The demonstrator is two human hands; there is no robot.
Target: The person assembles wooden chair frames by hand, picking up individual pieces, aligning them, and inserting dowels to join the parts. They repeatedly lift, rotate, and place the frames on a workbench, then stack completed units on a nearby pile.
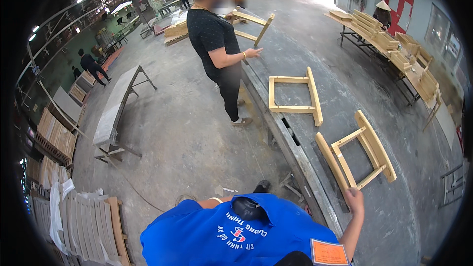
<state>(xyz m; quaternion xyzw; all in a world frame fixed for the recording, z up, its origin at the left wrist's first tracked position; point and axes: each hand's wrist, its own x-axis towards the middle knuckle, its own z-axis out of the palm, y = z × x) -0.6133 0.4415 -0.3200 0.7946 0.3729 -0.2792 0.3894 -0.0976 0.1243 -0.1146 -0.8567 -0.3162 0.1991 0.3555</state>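
My right hand is closed round the near end of a pale wooden frame, where a long side piece meets the workbench. This frame has two long outer pieces, one broad and curved, with shorter bars between them. Of my left arm only a bit of forearm with a light bracelet shows; the hand is hidden behind my blue shirt. Farther along the grey bench lies a second wooden frame, flat and roughly square with one longer side.
A co-worker in black stands at the bench's left side, hands at a third wooden frame. A low metal-legged table stands to the left. Stacked slatted wood is at the lower left. A long table of wooden parts runs along the right.
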